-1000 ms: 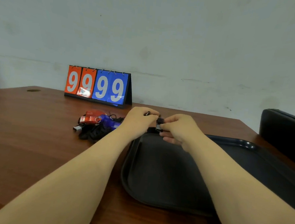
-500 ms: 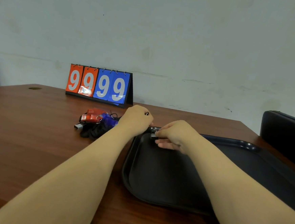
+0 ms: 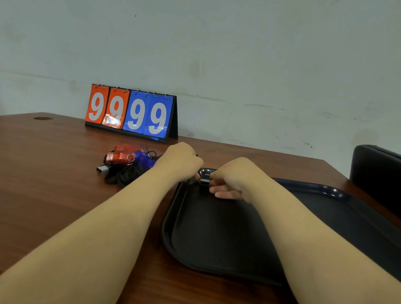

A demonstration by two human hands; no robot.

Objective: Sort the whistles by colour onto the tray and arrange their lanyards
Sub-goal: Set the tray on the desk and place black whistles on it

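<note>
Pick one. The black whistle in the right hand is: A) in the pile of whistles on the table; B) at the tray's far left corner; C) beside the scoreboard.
B: the right hand holds the black whistle at the far left corner of the tray.

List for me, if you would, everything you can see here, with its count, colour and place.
scoreboard: one, two orange and two blue cards all showing 9, far side of the table by the wall
table: one, brown wood
tray: one, black, on the table at the right
red whistle: at least one, red, on the table left of the tray
blue whistle: one, blue, right beside the red
lanyards: tangled heap, black, with those whistles
black whistle: one, black, tray's far left corner
chair: one, black, right edge
left hand: curled at the tray's far left rim; what it holds is hidden
right hand: pinches the black whistle
</note>
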